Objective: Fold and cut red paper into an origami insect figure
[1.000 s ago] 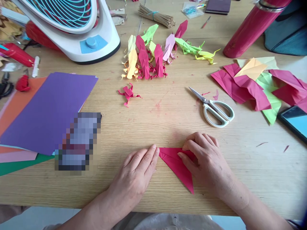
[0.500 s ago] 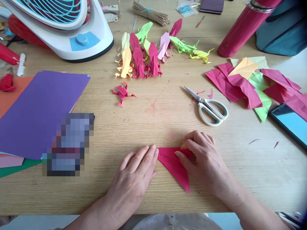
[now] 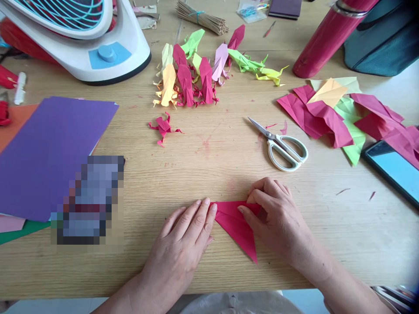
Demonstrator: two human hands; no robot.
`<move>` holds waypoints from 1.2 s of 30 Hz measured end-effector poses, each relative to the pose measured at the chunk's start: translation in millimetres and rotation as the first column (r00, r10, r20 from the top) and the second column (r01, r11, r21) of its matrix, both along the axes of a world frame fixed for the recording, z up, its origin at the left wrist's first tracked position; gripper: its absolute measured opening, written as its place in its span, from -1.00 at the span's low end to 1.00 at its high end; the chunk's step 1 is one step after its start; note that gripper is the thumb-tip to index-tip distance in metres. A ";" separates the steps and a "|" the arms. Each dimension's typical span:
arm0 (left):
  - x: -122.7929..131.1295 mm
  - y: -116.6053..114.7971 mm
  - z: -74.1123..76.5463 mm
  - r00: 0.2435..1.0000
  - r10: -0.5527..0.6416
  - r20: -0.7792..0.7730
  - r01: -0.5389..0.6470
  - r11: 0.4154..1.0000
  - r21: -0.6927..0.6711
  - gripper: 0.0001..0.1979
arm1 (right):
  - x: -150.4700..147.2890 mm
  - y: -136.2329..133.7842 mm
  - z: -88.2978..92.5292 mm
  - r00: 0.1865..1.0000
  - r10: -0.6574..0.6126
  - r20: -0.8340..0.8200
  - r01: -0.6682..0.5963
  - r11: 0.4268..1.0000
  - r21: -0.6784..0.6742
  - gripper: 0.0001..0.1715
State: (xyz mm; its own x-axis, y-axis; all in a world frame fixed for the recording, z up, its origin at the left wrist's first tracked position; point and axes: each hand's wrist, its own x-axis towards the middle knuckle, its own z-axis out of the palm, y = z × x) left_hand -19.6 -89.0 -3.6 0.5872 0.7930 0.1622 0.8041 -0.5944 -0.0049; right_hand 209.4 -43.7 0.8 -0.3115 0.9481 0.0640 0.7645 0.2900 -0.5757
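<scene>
A dark pink sheet of origami paper (image 3: 240, 226), folded to a triangle, lies on the table between my hands, one point toward me. My left hand (image 3: 186, 237) rests flat, its fingers stretched out and their tips pressing the paper's left corner. At the upper right edge, my right hand (image 3: 278, 222) pinches the paper between thumb and curled fingers. The paper's right corner is hidden behind that hand. Beyond the hands, a small red folded paper frog (image 3: 163, 125) sits on the table, with a pair of scissors (image 3: 279, 146) lying to its right.
Several folded paper figures (image 3: 186, 83) stand in a cluster at the back. Creased paper sheets (image 3: 317, 115) and a phone (image 3: 393, 170) lie right, near a red flask (image 3: 327, 43). Purple paper (image 3: 55, 161), a pixelated object (image 3: 91, 200) and a white fan (image 3: 127, 48) occupy the left.
The whole view has shifted slightly, so the background things sit a little further left. My left fingers have spread slightly at the paper's corner; the right hand keeps its pinch.
</scene>
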 end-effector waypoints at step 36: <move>10.0 -3.5 0.1 0.997 -0.046 -0.058 0.043 0.998 -0.052 -0.44 | 1.1 0.3 4.3 0.999 -0.020 0.044 0.019 1.000 0.015 -0.76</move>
State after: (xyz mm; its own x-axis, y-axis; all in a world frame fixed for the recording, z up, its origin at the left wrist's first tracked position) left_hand -9.7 -92.5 -3.6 0.6292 0.7724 0.0865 0.7763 -0.6301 -0.0201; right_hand 210.5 -43.4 5.1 -0.2956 0.9531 0.0645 0.7948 0.2828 -0.5370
